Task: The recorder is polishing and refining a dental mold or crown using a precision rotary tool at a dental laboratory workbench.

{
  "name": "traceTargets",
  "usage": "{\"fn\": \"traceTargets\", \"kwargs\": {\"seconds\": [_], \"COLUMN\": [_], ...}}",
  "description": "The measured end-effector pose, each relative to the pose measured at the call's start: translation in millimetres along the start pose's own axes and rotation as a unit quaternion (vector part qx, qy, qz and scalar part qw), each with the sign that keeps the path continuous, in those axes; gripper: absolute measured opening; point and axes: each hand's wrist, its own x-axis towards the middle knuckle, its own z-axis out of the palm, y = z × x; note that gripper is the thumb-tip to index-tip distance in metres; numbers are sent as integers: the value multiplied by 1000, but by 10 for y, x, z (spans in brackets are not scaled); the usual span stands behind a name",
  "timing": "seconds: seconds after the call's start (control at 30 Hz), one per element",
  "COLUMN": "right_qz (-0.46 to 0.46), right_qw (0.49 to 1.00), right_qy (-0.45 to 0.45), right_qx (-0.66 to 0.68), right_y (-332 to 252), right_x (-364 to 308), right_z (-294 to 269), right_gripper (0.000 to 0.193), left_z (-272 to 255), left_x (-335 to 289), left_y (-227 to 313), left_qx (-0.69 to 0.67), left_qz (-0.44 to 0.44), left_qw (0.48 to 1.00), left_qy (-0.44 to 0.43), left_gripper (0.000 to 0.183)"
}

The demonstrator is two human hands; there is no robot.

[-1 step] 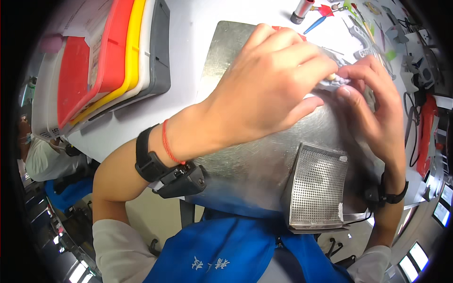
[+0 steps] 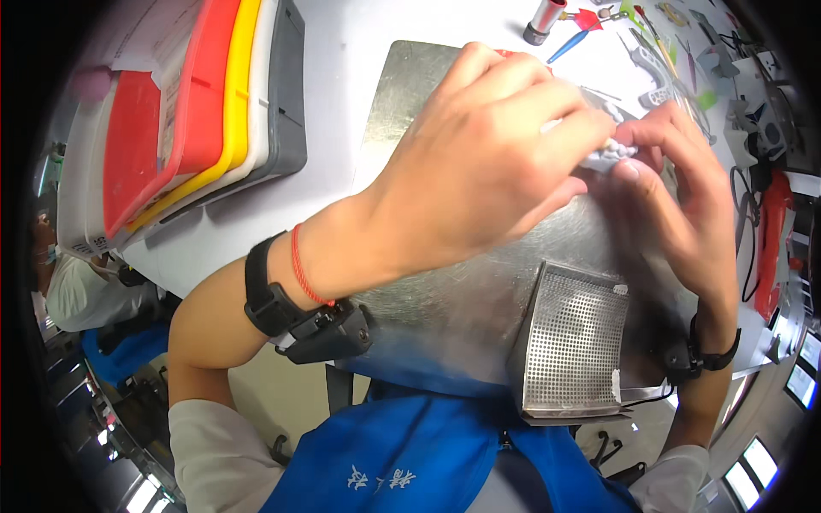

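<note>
A small grey dental model [image 2: 614, 154] with a row of teeth is between my two hands, above a scratched metal sheet [image 2: 445, 312]. My right hand [image 2: 680, 184] pinches its right end between thumb and fingers. My left hand [image 2: 513, 145] reaches across from the left, back of the hand up, its fingers curled down onto the model's left side. Those fingertips are mostly hidden, as is that part of the model. Beyond the hands, a grey horseshoe-shaped piece [image 2: 657, 75] lies on the white tabletop.
Stacked red, yellow, white and grey bins [image 2: 205, 111] stand at left. A perforated metal guard [image 2: 575, 338] rises near my body. Farther back are a blue-handled tool [image 2: 569, 45] and a red-and-silver cylinder [image 2: 546, 21]. A red object [image 2: 774, 248] hangs at right; another person [image 2: 94, 291] sits at far left.
The dental model has turned slightly between my fingers; a yellowish tooth by my left fingertips shows less, and more grey teeth show. Both hands keep nearly the same place.
</note>
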Motion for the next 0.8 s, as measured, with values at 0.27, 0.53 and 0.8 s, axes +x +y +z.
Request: {"fn": "traceTargets", "kwargs": {"seconds": [0.27,0.53,0.8], "right_qz": [86,52,-56], "right_qw": [984,982,941], "right_qy": [-85,-45,26], "right_qx": [131,178,-334], "right_y": [-130,-138,517], "right_x": [-116,-72,147], "right_z": [-110,-165,-517], "right_gripper": [22,22,38], "left_z": [-46,-192,-225], "left_x": [19,161,130], "left_y": [99,214,108], "left_qx": [17,-554,-584], "left_qz": [111,-320,-362], "left_qw": [993,769,721], "left_qy": [35,-8,-88], "left_gripper": [41,49,31]}}
